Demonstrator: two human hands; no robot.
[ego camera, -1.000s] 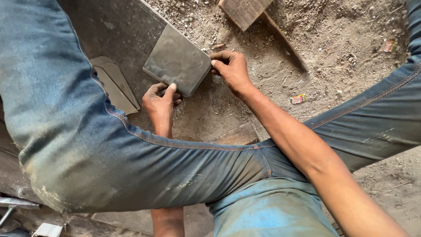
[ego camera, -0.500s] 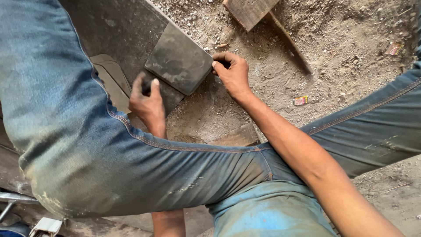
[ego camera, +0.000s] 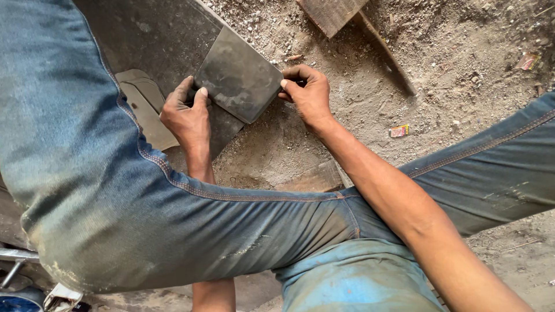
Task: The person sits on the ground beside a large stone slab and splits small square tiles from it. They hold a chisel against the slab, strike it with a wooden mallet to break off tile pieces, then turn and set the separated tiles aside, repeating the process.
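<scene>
A dark grey square metal plate (ego camera: 238,75) lies tilted on top of a larger dark metal sheet (ego camera: 156,40) on the dirt ground. My left hand (ego camera: 186,115) reaches under my raised left leg and grips the plate's near-left corner, thumb on top. My right hand (ego camera: 309,92) pinches the plate's right corner with fingers curled around the edge. Both hands hold the same plate.
A lighter curved metal piece (ego camera: 144,107) lies left of my left hand. A wooden block (ego camera: 329,13) and a thin stick (ego camera: 384,55) lie on the sandy ground at the top. A small red wrapper (ego camera: 399,131) sits to the right. My jeans-clad legs (ego camera: 104,190) fill the foreground.
The plate has shifted up and left over the larger sheet. My left hand slid from its near edge to the left corner, and my right hand followed at the right corner.
</scene>
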